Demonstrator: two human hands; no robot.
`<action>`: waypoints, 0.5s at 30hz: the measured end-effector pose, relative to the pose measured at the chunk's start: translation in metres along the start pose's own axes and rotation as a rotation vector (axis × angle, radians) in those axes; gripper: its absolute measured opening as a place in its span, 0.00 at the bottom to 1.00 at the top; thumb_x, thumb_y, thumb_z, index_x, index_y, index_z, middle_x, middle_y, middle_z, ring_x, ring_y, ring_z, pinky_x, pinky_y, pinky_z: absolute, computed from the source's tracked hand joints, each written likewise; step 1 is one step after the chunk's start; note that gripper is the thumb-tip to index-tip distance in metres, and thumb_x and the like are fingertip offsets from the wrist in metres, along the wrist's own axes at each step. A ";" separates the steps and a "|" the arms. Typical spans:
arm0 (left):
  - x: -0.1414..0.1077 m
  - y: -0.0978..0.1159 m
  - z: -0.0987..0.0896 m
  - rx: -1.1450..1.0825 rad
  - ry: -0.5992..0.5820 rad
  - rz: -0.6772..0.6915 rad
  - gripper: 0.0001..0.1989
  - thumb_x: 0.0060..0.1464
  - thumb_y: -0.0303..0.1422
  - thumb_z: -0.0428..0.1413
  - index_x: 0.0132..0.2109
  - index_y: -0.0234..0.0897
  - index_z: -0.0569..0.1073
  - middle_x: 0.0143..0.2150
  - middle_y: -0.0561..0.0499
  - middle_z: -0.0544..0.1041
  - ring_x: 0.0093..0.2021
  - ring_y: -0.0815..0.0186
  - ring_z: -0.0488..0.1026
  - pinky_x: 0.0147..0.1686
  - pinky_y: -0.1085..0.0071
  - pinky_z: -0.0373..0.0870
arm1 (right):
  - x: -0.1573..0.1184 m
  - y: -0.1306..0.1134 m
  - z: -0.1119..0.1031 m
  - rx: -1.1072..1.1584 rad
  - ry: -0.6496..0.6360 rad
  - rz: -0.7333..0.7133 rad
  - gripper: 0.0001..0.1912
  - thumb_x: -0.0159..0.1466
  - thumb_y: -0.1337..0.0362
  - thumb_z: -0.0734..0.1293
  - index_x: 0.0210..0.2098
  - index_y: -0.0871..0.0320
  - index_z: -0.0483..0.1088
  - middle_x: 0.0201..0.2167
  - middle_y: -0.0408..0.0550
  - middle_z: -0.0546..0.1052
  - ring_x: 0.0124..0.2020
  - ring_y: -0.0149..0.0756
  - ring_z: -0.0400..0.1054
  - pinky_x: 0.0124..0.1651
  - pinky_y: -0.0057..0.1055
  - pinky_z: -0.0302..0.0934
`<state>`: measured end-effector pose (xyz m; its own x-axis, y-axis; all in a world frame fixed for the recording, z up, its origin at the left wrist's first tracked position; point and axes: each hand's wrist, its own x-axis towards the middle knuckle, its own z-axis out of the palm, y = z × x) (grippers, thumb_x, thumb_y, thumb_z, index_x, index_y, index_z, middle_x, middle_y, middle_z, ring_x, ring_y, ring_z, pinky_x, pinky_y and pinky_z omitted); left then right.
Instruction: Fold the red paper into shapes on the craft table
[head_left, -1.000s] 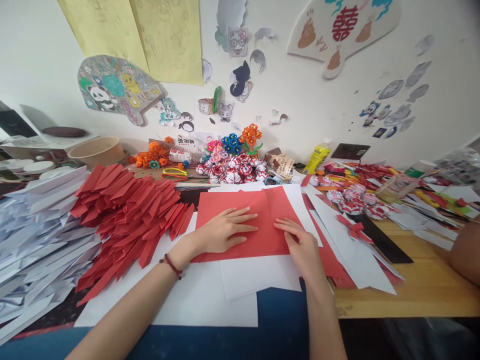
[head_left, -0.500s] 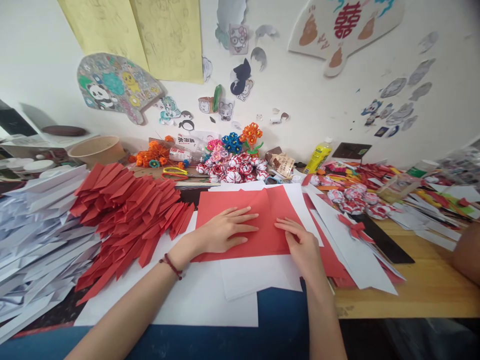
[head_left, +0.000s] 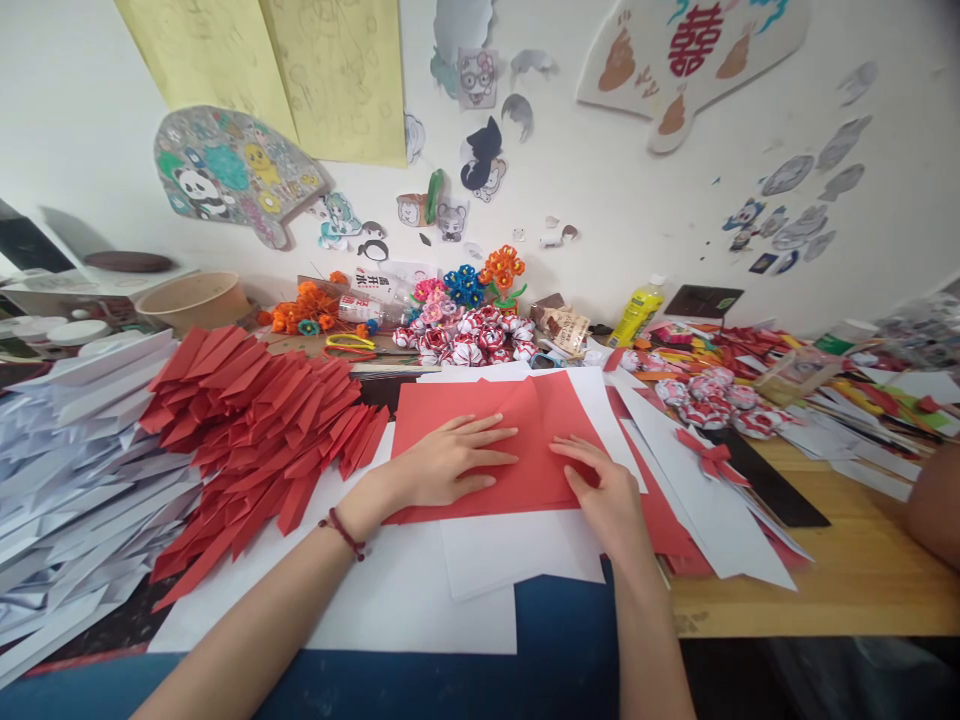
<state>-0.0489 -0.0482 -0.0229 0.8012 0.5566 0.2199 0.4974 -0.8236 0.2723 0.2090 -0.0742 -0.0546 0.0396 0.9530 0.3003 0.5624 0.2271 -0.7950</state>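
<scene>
The left hand (head_left: 450,460) lies palm down across the red paper (head_left: 534,475), its fingers spread and pointing right; its grip is wide and holds nothing. The right hand (head_left: 606,490) rests its fingertips on the right part of the same paper. Its grip is wide too, with the thumb standing apart from the fingers; whether the thumb touches the paper, I cannot tell.

Compared with half a second ago, the main difference is this right thumb: it now reaches a little further left, leaving a larger gap below the index finger. The left hand stays as it was, and the red paper has not visibly moved.

The red paper is in the middle, directly in front of the person, with a crease near its far edge. It lies over white sheets (head_left: 517,555), which show along its near side. To its left is a heap of red folded strips (head_left: 255,420), and beyond that a heap of white folded strips (head_left: 97,470). Behind it sit red-and-white paper flowers (head_left: 476,345). At the right, a red bow (head_left: 709,455) lies on white paper beside a black strip (head_left: 776,480) on the wooden counter (head_left: 765,595).
</scene>
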 end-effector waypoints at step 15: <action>0.000 0.001 -0.001 0.061 -0.021 -0.009 0.22 0.64 0.39 0.48 0.64 0.49 0.64 0.70 0.53 0.54 0.71 0.58 0.45 0.67 0.56 0.46 | -0.001 -0.003 -0.004 -0.010 -0.061 0.028 0.19 0.57 0.66 0.65 0.47 0.49 0.75 0.53 0.43 0.74 0.60 0.42 0.62 0.63 0.45 0.55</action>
<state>-0.0488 -0.0490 -0.0216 0.8031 0.5619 0.1982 0.5234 -0.8242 0.2160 0.2103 -0.0765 -0.0507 0.0054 0.9694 0.2453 0.5703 0.1985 -0.7971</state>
